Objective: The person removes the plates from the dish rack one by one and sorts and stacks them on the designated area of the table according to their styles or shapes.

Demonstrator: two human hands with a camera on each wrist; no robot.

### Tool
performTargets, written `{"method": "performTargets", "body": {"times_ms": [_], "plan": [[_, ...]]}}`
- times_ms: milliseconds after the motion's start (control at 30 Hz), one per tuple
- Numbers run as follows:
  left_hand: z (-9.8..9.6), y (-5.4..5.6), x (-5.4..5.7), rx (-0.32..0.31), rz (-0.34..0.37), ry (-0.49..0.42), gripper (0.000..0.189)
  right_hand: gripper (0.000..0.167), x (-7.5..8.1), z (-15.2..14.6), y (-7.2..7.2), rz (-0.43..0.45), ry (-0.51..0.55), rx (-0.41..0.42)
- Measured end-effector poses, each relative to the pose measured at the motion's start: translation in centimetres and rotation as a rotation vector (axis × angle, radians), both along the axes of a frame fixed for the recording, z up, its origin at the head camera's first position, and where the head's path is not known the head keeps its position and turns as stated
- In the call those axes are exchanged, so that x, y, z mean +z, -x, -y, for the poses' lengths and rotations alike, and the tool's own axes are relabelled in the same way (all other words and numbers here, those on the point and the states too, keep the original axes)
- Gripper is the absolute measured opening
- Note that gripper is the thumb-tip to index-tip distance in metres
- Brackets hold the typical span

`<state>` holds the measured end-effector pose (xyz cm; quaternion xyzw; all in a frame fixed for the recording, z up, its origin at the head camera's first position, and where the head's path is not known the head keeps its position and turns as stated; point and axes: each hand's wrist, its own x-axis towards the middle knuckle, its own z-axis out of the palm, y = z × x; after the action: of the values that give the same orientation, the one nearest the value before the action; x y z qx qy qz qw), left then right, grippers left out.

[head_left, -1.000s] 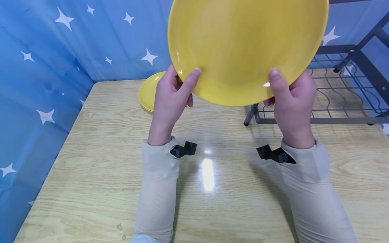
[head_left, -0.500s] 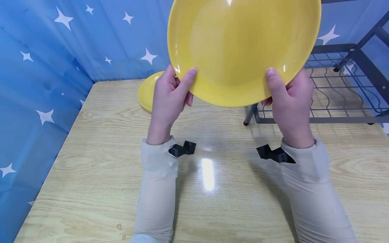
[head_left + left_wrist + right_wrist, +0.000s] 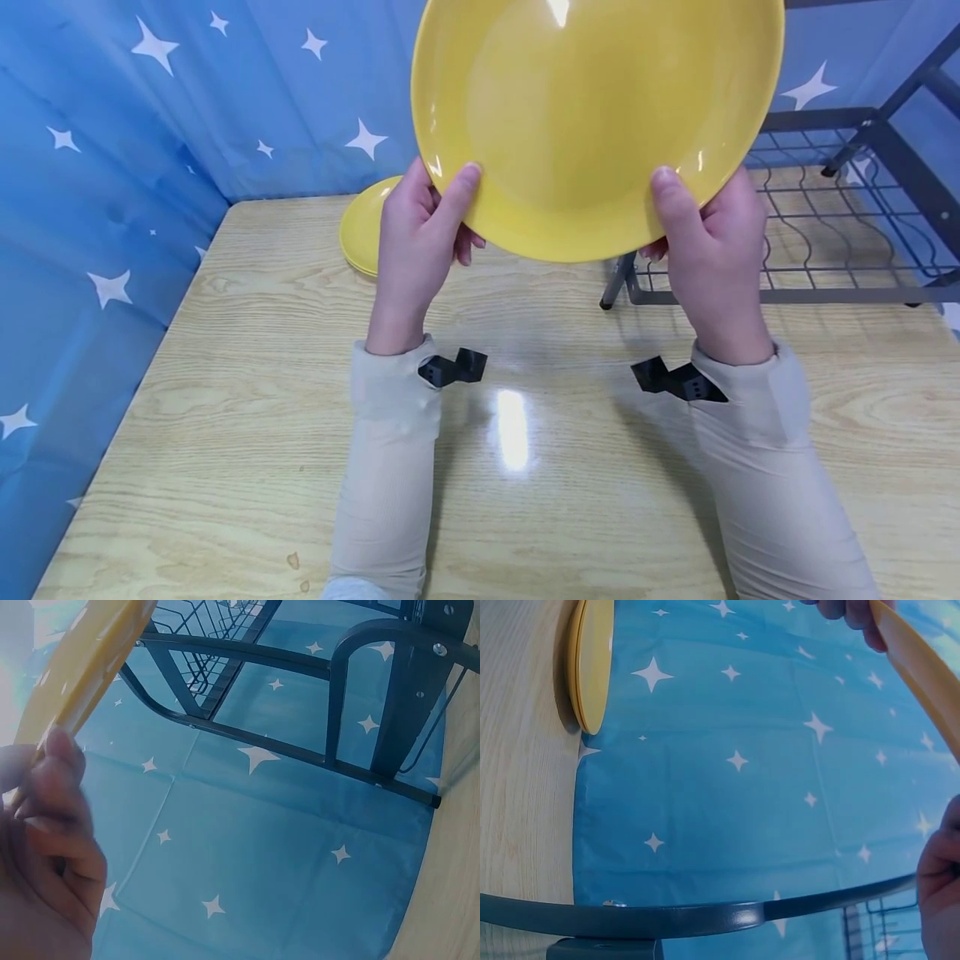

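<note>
At the left edge, the left hand (image 3: pixel 52 862) grips the rim of a glossy yellow plate (image 3: pixel 86 667), seen nearly edge-on and slanting to the top. A dark metal rack (image 3: pixel 399 705) with wire mesh (image 3: pixel 201 645) crosses the upper part, before a blue curtain (image 3: pixel 255 840) printed with white stars. A pale wood-grain worktop (image 3: pixel 442 900) runs down the right side.

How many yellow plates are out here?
At least 3: one plate held up between the left hand and right hand, and a stack of at least two near the table's far edge; more may be hidden there.
</note>
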<state>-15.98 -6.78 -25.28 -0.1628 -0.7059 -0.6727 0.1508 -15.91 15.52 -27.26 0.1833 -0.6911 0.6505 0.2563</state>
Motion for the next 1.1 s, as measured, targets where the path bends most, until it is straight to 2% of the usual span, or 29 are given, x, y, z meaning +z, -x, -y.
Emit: {"method": "performTargets", "body": {"times_ms": [200, 333, 500, 567, 733, 800, 1000, 1100], "plan": [[0.0, 0.0, 0.0, 0.005, -0.021, -0.055, 0.012, 0.017, 0.0, 0.2, -0.1, -0.005, 0.023, 0.039], [0.2, 0.1, 0.0, 0.005, -0.023, -0.099, 0.013, 0.015, 0.1, 0.3, 0.0, -0.058, 0.031, 0.079], [0.7, 0.4, -0.1, 0.072, -0.032, -0.173, 0.014, 0.024, 0.3, 0.4, 0.1, -0.126, 0.08, 0.116], [1.0, 0.5, -0.2, 0.115, -0.034, -0.202, 0.014, 0.027, 0.4, 0.3, 0.1, -0.135, 0.063, 0.105], [1.8, 0.8, -0.3, 0.199, -0.034, -0.269, 0.013, 0.028, 0.6, -0.2, 0.0, -0.147, -0.067, 0.036], [2.1, 0.9, -0.4, 0.224, -0.023, -0.287, 0.014, 0.028, 0.7, -0.3, -0.1, -0.146, -0.076, 0.009], [2.5, 1.7, -1.4, 0.29, 0.033, -0.3, 0.018, 0.026, 0.9, -1.0, -0.4, -0.146, 0.017, -0.084], [2.9, 2.2, -1.9, 0.307, 0.058, -0.296, 0.019, 0.025, 1.3, -1.4, -0.4, -0.166, 0.102, -0.136]]}}
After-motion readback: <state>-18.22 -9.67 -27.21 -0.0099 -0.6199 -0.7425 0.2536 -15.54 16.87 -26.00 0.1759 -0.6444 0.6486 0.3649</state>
